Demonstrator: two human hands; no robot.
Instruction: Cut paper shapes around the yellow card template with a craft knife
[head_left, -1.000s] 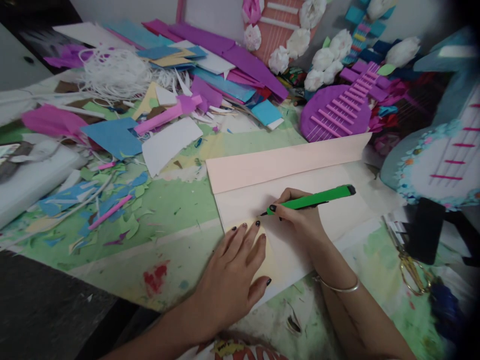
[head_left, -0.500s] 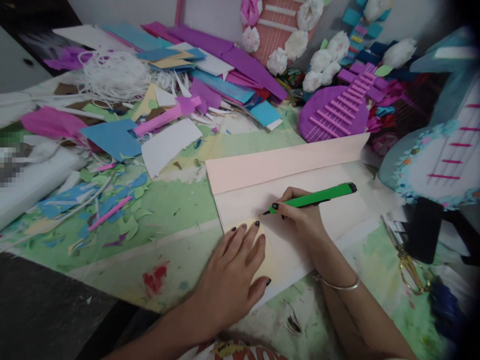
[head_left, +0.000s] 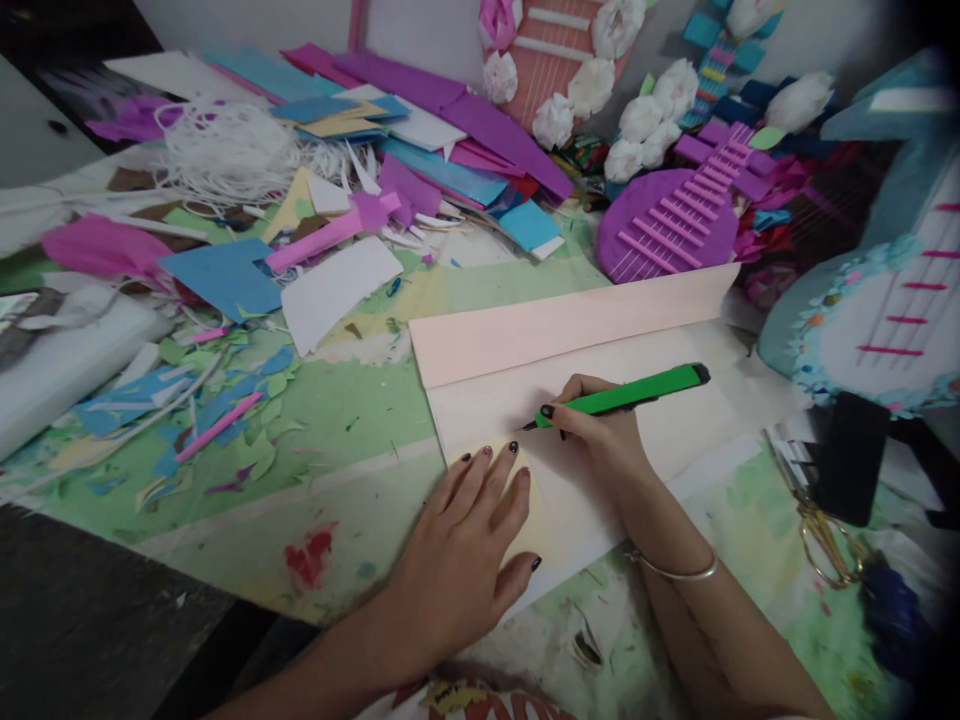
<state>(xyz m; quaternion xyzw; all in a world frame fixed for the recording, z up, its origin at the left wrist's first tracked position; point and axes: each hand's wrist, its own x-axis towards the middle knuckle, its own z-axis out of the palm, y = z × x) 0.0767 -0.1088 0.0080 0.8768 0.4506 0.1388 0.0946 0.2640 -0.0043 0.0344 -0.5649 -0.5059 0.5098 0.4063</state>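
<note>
My right hand [head_left: 600, 430] is closed around a green utility knife [head_left: 637, 392], held slantwise like a pen. The knife's dark tip points left and meets the pale sheet just beyond my left fingertips; whether it cuts in cannot be told. My left hand [head_left: 472, 540] lies flat, fingers stretched, pressing on a pale yellow piece [head_left: 534, 520], most of which it covers. Under both hands is a large white sheet [head_left: 675, 430]. Along its far side runs a light pink strip [head_left: 570, 335], perhaps a folded edge.
Gold-handled scissors [head_left: 821, 535] and a black phone [head_left: 849, 460] lie at the right. A purple paper guitar [head_left: 667, 225] and a blue-grey one [head_left: 892, 320] stand behind. Paper scraps [head_left: 225, 280] and white string [head_left: 225, 155] cover the table's left and back.
Both hands and the green utility knife stay almost where they were. The knife has shifted very slightly to the left.
</note>
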